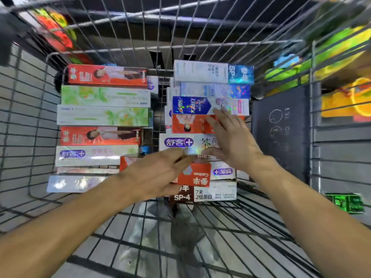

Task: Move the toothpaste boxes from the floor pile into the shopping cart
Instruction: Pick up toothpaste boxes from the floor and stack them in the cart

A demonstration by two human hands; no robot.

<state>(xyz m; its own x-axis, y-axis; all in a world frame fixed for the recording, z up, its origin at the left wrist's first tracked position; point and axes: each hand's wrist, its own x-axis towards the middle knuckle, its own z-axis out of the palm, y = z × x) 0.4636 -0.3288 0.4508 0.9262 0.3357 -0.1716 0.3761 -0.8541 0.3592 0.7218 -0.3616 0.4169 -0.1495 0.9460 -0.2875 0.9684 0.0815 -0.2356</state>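
Head view looks down into a wire shopping cart (30, 109). Both bare arms reach in from the near edge.

Left hand (154, 173): palm down, fingers together and nearly straight, pointing right and far. The fingertips lie over the near end of the right stack, about where the red Canban box (197, 176) meets the white box with the purple logo (186, 142). No curl round anything is visible; fingers look released. Whether they actually press on the boxes or hang just above them, cannot tell.

Right hand (230, 141): open, fingers (217, 119) spread and extended toward the far side, thumb pointing left. It sits over the right stack, covering part of the orange box (190, 124), with fingertips reaching the blue holographic box (192, 105). Nothing grasped. Contact or hover unclear; the hand is slightly blurred.

Toothpaste boxes are inside the cart in two columns, lying flat, long sides running left to right. The left column (104, 115) has red, green, white and silvery boxes from far to near. The right column starts with a white and blue SP box (212, 72) at the far end and finishes with a dark SP-4 box (202, 194) nearest.

A dark panel (281, 127) stands against the cart's right wall. Colourful goods (341, 49) are blurred outside the cart on the right.
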